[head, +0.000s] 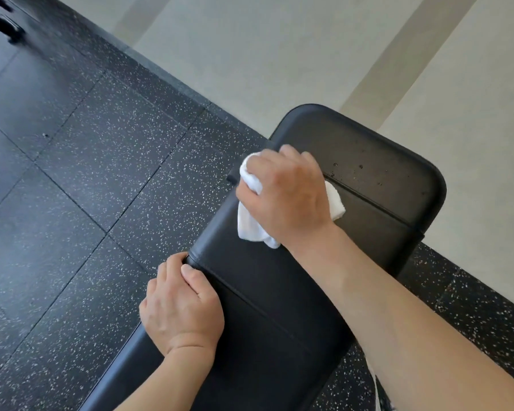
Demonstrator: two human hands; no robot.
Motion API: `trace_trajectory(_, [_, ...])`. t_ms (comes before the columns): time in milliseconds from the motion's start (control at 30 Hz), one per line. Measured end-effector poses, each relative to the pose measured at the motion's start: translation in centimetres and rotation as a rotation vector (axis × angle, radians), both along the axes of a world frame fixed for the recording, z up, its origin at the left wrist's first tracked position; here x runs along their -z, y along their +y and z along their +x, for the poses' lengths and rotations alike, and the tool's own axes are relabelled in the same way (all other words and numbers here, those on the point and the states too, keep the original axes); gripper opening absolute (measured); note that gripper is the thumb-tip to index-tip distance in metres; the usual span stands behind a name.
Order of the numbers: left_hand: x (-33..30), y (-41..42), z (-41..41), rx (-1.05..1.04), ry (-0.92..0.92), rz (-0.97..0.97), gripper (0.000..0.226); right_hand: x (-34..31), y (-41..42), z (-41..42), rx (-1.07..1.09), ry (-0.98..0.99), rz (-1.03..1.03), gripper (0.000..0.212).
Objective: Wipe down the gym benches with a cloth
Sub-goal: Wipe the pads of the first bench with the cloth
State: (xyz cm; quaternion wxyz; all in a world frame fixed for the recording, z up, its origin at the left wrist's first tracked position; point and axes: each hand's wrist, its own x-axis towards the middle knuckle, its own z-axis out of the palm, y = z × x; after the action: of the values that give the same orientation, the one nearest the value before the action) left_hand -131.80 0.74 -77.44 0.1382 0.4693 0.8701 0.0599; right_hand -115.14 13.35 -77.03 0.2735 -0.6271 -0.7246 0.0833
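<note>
A black padded gym bench runs from the bottom centre up to the right, its far pad dotted with small droplets. My right hand grips a bunched white cloth and presses it on the pad near the bench's left edge. The cloth shows on both sides of the hand, and its middle is hidden under the palm. My left hand grips the bench's left edge nearer to me, with the fingers curled over the side and the thumb on top.
Dark speckled rubber floor tiles lie to the left and around the bench. A pale smooth floor starts beyond the bench's far end. The black foot of some other equipment stands at the top left.
</note>
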Motion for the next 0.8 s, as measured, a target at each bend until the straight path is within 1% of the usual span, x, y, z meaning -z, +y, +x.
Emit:
trace_trajectory(133, [0.0, 0.1, 0.1, 0.005, -0.005, 0.013, 0.057, 1.0, -6.2, 4.1, -0.056, 0.007, 0.086, 0.026])
trace_trajectory(200, [-0.1, 0.2, 0.1, 0.005, -0.005, 0.006, 0.057, 1.2, -7.5, 5.3, -0.082, 0.027, 0.122, 0.027])
trace_trajectory(333, [0.1, 0.0, 0.0, 0.009, -0.005, -0.012, 0.059, 0.8, -4.8, 3.6, -0.039, 0.004, 0.093, 0.026])
trace_trajectory(433, [0.1, -0.1, -0.1, 0.016, 0.003, 0.0, 0.059, 0.5, -0.5, 0.4, 0.027, -0.007, 0.003, 0.023])
trace_trajectory(567, [0.3, 0.0, -0.2, 0.005, -0.003, -0.026, 0.051, 0.3, 2.0, -2.5, 0.09, -0.029, -0.07, 0.018])
trace_trajectory(667, [0.3, -0.3, -0.4, -0.002, -0.031, 0.015, 0.045, 0.6, -0.2, -2.4, 0.141, 0.009, -0.023, 0.018])
trace_trajectory(800, [0.3, -0.2, -0.4, 0.005, -0.035, 0.023, 0.046, 0.5, -6.3, -1.5, 0.1, -0.006, 0.048, 0.031])
